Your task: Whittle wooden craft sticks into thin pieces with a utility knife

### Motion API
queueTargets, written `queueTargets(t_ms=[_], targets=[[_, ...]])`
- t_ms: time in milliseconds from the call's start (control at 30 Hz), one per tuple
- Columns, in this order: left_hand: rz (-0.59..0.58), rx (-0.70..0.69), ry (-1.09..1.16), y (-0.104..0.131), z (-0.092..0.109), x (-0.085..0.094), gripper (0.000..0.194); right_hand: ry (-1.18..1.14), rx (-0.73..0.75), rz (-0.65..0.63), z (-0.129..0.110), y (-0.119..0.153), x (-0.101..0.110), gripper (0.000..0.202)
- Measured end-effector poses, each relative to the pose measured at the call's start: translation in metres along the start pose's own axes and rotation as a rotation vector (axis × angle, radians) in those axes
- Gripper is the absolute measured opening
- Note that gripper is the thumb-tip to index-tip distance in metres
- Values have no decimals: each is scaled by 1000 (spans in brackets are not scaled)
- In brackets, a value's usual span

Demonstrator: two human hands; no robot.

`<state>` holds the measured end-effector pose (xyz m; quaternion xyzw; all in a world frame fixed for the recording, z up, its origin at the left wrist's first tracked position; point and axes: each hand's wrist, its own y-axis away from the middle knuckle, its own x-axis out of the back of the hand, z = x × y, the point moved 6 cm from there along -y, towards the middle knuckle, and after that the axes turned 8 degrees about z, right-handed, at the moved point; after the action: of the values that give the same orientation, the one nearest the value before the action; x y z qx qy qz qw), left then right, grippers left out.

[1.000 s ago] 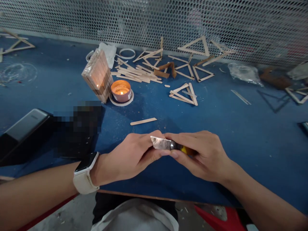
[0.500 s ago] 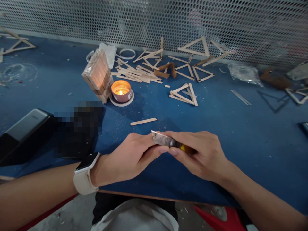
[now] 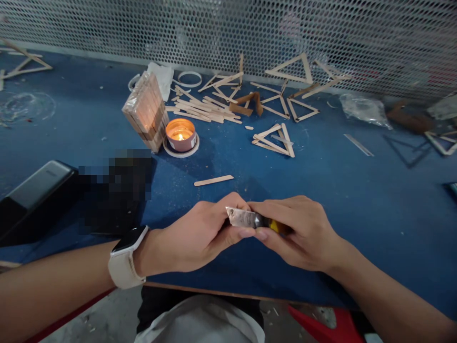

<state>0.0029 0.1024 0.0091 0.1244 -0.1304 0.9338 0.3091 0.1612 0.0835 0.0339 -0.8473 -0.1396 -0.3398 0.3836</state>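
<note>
My right hand [image 3: 303, 233] is closed round a utility knife [image 3: 243, 218], its worn blade pointing left and a bit of its yellow handle showing between the fingers. Close against the blade, my left hand [image 3: 207, 236] is closed, thumb toward the right thumb; whatever its fingers hold is hidden. A watch with a pale strap [image 3: 123, 267] is on the left wrist. Just beyond the hands a single wooden craft stick [image 3: 214, 180] lies on the blue table [image 3: 357, 209], one end rounded and the other cut at a slant.
A lit candle in a tin [image 3: 181, 138] stands beside a wrapped pack of sticks [image 3: 145, 112]. Loose craft sticks [image 3: 200, 108] lie behind it. Stick triangles [image 3: 274, 141] are spread to the right. A dark box [image 3: 39, 195] sits at left. Perforated metal [image 3: 228, 33] borders the back.
The knife blade has dropped slightly toward me. My left fingers have bent more, raising the knuckles beside the blade. The lone stick stays in place.
</note>
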Motion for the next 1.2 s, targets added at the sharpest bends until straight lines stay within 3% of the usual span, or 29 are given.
queueTargets(t_ms=[600,1200], targets=[[-49,45,98,1,0,-3,16,-27,19,-71,-2,-1,0,29],[-45,-41,93,-2,5,-1,12,24,63,-47,-4,0,-1,32]])
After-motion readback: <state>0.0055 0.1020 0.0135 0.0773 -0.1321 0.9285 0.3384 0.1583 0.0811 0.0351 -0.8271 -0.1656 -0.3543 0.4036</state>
